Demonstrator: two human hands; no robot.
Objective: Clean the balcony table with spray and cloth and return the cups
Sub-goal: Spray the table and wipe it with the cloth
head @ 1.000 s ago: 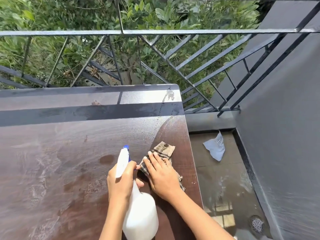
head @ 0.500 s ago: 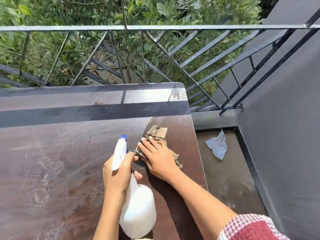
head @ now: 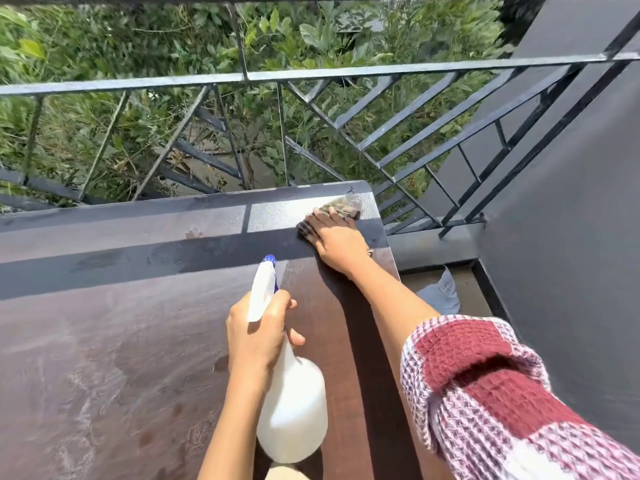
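Brown wood of the table (head: 104, 341) showed pale streaks. My right hand (head: 334, 239) pressed flat, fingers straight, on the checked cloth (head: 341, 207) at the far right corner. My left hand (head: 256, 336) gripped the neck of the white spray bottle (head: 294, 410) over the near middle, its nozzle pointing away.

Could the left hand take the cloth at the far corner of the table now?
Probably not. The left hand grips the spray bottle, so it is not free, and the right hand lies flat over most of the cloth, with only its edges showing.
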